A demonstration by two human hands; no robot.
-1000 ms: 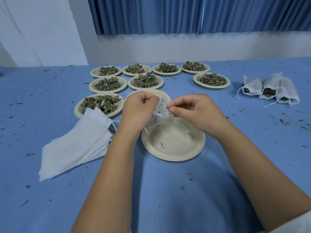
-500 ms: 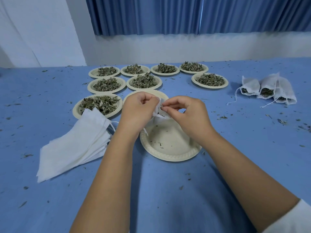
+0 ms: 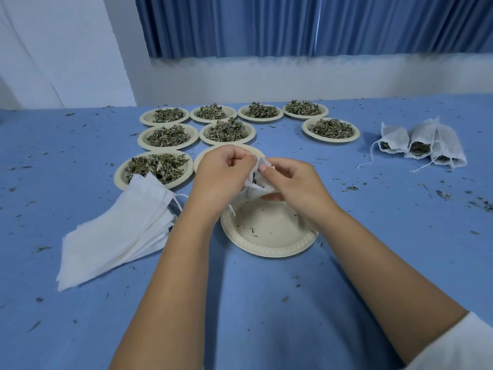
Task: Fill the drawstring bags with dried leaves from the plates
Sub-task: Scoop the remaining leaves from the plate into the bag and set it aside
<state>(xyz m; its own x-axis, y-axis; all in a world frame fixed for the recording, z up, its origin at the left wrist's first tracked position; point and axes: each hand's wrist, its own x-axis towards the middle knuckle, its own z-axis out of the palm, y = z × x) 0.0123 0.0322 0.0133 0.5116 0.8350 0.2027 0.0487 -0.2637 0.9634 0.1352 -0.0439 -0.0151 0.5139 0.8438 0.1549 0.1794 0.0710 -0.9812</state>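
Below the grip, left hand (image 3: 222,177) and right hand (image 3: 293,186) both pinching a drawstring bag (image 3: 252,193), leaf-flecked blue table (image 3: 266,303); beyond, blue curtains (image 3: 293,25).

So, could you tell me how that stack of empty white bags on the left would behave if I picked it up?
Probably floppy and light: the stack of empty bags is thin fabric lying flat. Its fanned layers suggest they would slide apart easily.

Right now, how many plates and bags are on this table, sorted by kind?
Plates heaped with dried leaves: 8
Plates with no heap: 2
Filled bags: 3
Bag pinched between left hand and right hand: 1
Total: 14, plus a stack of empty bags, too overlapped to count.
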